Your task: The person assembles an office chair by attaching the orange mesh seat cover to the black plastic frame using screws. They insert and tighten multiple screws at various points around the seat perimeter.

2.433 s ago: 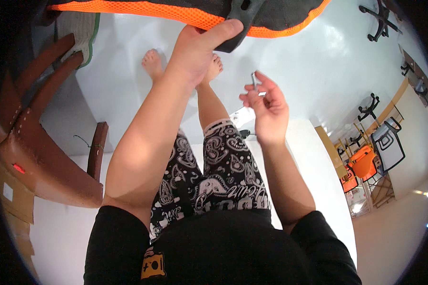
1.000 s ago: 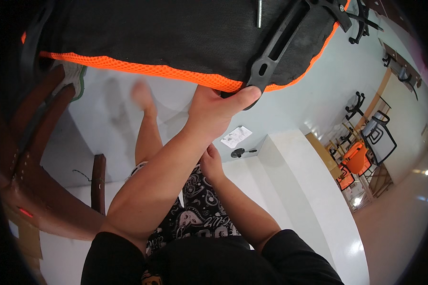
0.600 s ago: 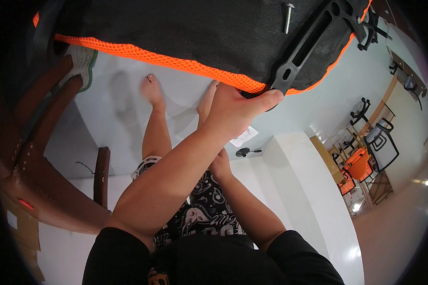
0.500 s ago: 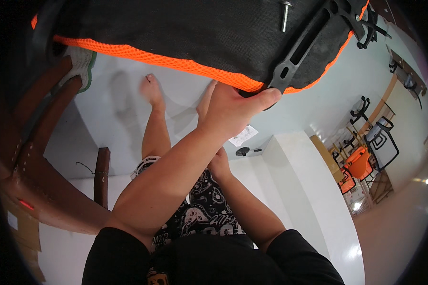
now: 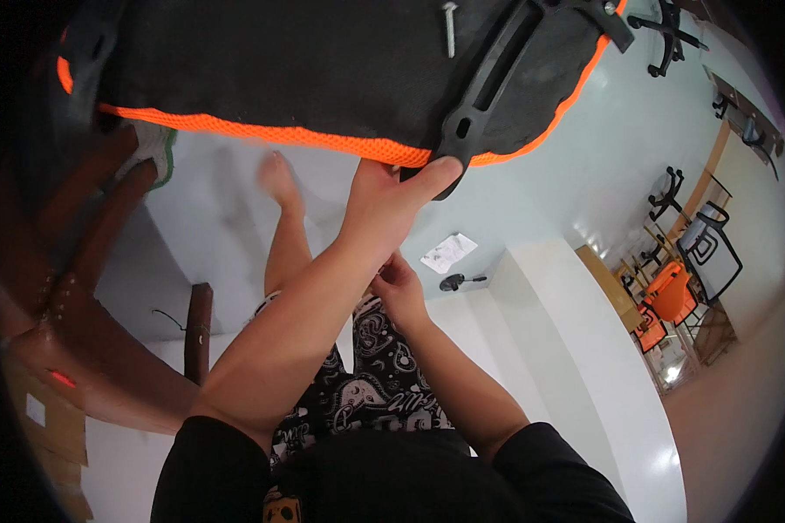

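A black seat cushion (image 5: 288, 78) with orange mesh edging lies underside up at the top of the view. A black slotted plastic chair arm (image 5: 488, 83) crosses its right part. My left hand (image 5: 382, 202) is closed on the lower end of that arm, thumb on top, at the cushion's near edge. A silver bolt (image 5: 450, 30) lies on the cushion beside the arm. My right hand (image 5: 399, 292) is below, partly behind my left forearm, its fingers pinched together; what they hold, if anything, cannot be made out.
A brown wooden chair (image 5: 87, 349) stands at the left. On the floor lie a paper sheet (image 5: 449, 252) and a black part with a lever (image 5: 460, 281). Chair bases (image 5: 669, 39) and orange chair parts (image 5: 669, 292) are at the right. A white ledge (image 5: 576, 331) curves nearby.
The cushion, the chair arm and my left hand have shifted left in view. My right hand shows more from behind the left forearm, its fingers now pinched.
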A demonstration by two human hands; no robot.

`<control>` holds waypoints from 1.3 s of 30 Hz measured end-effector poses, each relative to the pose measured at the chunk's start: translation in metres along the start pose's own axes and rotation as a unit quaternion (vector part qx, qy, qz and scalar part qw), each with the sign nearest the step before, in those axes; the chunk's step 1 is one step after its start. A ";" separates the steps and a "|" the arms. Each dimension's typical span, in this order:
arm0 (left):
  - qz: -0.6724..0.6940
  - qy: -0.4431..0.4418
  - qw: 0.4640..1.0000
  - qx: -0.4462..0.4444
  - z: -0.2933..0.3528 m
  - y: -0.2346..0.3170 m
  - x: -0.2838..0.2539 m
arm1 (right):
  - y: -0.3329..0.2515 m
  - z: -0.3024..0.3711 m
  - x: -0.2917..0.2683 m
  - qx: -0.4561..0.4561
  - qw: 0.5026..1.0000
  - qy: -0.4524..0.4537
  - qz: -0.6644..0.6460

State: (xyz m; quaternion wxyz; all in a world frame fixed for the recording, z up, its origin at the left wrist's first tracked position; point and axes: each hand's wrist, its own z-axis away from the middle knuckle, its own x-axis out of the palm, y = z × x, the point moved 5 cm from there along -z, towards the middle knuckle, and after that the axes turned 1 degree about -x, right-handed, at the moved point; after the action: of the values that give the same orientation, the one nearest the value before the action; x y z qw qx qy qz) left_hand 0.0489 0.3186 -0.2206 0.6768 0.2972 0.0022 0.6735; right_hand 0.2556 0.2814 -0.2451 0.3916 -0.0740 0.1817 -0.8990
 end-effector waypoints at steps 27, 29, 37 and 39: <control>-0.517 -0.030 0.734 0.439 0.067 0.147 0.025 | -0.242 0.057 0.012 -0.222 0.975 -0.009 0.001; -0.570 0.052 0.688 0.446 0.075 0.133 0.013 | -0.254 0.054 0.026 -0.249 0.962 -0.033 0.104; -0.615 0.144 0.627 0.456 0.088 0.116 -0.022 | -0.271 0.050 0.083 -0.395 0.851 -0.009 0.346; -0.591 0.161 0.635 0.471 0.095 0.116 -0.027 | -0.272 0.056 0.091 -0.409 0.835 0.001 0.368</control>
State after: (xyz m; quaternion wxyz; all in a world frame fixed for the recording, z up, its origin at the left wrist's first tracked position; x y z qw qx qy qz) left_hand -0.0212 0.2463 -0.1062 0.6873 0.3979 0.6031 0.0748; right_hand 0.0247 0.3700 -0.0902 0.6273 -0.1545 0.5470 -0.5324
